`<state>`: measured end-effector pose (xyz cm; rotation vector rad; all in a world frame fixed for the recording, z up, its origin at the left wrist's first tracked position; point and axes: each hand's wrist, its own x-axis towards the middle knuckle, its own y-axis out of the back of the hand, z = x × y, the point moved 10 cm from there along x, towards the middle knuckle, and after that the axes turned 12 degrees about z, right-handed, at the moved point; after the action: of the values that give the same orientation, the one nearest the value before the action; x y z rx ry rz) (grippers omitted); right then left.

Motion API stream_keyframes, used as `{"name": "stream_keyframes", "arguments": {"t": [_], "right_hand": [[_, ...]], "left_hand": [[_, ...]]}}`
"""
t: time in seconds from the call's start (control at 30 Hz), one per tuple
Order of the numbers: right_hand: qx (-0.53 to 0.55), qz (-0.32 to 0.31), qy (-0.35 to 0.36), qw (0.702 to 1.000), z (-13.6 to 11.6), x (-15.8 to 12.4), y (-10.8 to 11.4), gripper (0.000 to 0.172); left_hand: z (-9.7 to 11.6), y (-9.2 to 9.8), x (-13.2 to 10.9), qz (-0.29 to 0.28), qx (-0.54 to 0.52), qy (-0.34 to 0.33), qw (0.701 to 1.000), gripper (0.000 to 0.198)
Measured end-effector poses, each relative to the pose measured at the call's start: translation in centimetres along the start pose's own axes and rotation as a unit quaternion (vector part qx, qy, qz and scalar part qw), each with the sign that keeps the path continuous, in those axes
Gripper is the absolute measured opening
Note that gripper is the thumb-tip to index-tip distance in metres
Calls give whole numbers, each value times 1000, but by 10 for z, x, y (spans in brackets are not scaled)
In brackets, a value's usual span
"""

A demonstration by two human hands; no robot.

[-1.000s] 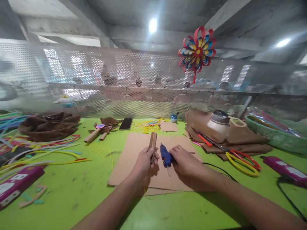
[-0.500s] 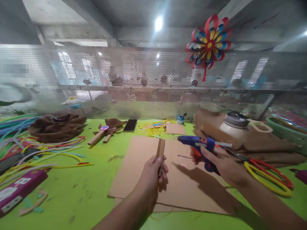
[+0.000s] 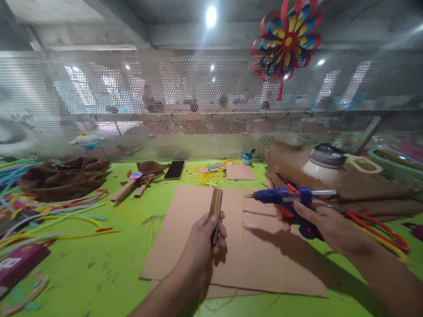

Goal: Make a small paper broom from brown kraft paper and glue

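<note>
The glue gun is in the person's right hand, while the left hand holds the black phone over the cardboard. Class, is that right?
Not quite: the left hand holds a brown strip over the cardboard; the black phone lies on the green table, as the head view shows. The glue gun is indeed in the right hand.

There's a black smartphone (image 3: 174, 170) lying flat near the back, little blue jar (image 3: 246, 160) off to its right. Big red-blue-yellow flower (image 3: 288, 42) up top, perforated screen (image 3: 185, 92) behind, gray-lidded white jug (image 3: 319, 172) over on the right.
</note>
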<state>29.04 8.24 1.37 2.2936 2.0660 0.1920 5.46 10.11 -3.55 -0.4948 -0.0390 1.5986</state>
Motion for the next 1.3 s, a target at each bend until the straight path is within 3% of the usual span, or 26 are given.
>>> {"name": "stream_keyframes", "arguments": {"t": [0.2, 0.4, 0.57, 0.83, 0.97, 1.17, 1.23, 1.3], "right_hand": [[70, 6, -11, 997, -8, -13, -22, 39], [127, -74, -43, 988, -3, -23, -47, 39], [190, -107, -70, 973, -1, -30, -63, 36], [239, -72, -56, 967, -6, -20, -60, 35], [268, -75, -67, 958, -8, -24, -64, 35], [288, -102, -71, 950, -9, -30, -69, 35], [287, -109, -73, 949, -7, -31, -72, 36], [283, -112, -74, 950, -7, -32, -75, 36]], "left_hand": [[11, 6, 9, 2, -22, -39, 999, 24], [36, 10, 11, 29, -33, -86, 995, 15], [38, -11, -4, -39, -56, -82, 994, 19], [28, -25, -10, -92, -62, -69, 991, 16], [29, -18, -1, -57, -64, -78, 993, 14], [56, 16, 6, 85, -90, -168, 978, 10], [61, 15, 3, 80, -96, -174, 977, 11], [58, 2, 1, 26, -93, -145, 985, 14]]}}
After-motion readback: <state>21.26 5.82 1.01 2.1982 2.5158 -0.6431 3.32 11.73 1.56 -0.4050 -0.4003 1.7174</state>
